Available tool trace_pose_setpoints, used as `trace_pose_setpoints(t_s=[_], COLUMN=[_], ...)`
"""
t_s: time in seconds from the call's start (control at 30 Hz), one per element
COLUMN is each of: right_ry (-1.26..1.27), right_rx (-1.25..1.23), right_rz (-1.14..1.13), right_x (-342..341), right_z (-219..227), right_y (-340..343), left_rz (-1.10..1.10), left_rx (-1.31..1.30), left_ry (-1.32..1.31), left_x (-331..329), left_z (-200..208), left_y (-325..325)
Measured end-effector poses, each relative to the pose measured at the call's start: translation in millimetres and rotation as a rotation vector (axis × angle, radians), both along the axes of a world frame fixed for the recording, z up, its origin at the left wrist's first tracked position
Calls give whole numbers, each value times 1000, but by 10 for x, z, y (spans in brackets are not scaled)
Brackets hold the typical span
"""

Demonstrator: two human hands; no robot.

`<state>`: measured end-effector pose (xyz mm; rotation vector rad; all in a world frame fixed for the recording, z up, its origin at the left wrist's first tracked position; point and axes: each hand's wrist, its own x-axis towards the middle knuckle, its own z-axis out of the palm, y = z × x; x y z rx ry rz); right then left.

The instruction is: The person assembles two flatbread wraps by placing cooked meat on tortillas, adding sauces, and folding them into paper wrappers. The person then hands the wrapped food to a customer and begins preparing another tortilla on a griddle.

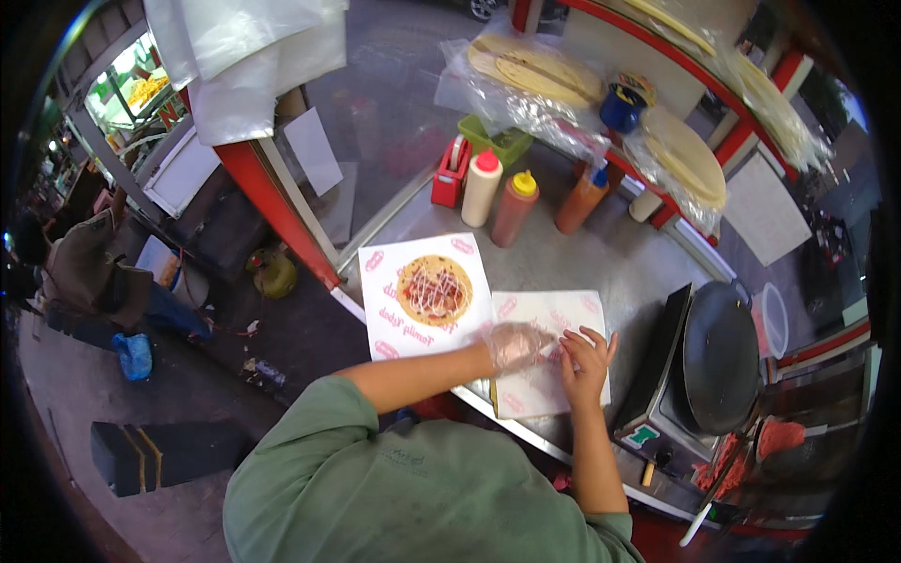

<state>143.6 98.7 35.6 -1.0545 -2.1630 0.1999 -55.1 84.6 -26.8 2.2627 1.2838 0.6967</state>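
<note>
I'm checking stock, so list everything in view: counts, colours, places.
Counter: one, grey, centre
Printed sheet: one, white, counter's left
Topped flatbread: one, tan, on that sheet
Paper stack: one, white, right of sheet
Squeeze bottles: three, whitish, reddish, orange, counter's back
Holder: one, red, beside bottles
Bin: one, green, behind bottles
Tub: one, blue, upper right
Wrapped flatbreads: several, pale, upper right
Griddle: one, black, right
Heap: count unclear, red, lower right
Plastic sheets: several, clear, upper left
Gas cylinder: one, greenish, left
Bag: one, blue, far left
Block: one, black, lower left
Another person: one, brown top, far left
Shirt: one, green, bottom
Left hand: one, clear glove, over paper stack
Right hand: one, bare, beside it
</note>
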Motion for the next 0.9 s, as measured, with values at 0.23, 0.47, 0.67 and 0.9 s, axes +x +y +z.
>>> trace_pose_setpoints(t_s=[0.23,0.47,0.67,0.9], right_ry=[89,-679,174,760], right_rx=[-645,-439,-364,-1308], right_rz=[219,-123,-105,-156], right_x=[-2157,-2852,-3173,-3570], right_z=[288,-4,-279,-170], right_y=[662,1431,1807,2287], left_rz=[148,80,77,17], left_rx=[132,-28,-196,-85], left_ry=[-202,-10,-67,-42], left_x=[10,-85,-93,-152], left_z=[-653,-434,-345,-372], left_y=[-147,-133,-73,-167])
